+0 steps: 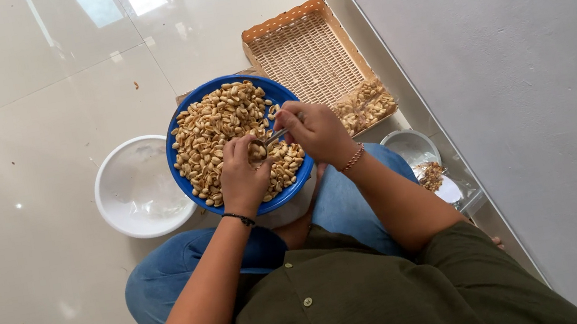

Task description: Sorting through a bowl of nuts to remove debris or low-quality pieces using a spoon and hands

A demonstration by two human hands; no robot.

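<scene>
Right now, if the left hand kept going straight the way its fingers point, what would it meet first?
The left hand points away from the body over the blue bowl, so it would likely meet the heap of nuts first. Its height above them is unclear.

Both forearms reach forward; left hand [241, 175] curled palm-down; right hand [314, 130] pinched closed beside it.

A round blue bowl [185, 173] rests on the person's lap, tilted slightly and heaped with pale tan nuts [209, 132] still in their shells. The left hand [242, 176] curls over the near part of the heap, fingers pinching one nut. The right hand [314, 130] grips a small metal tool [274, 138], its tip pointing at the nut between the hands.
</scene>
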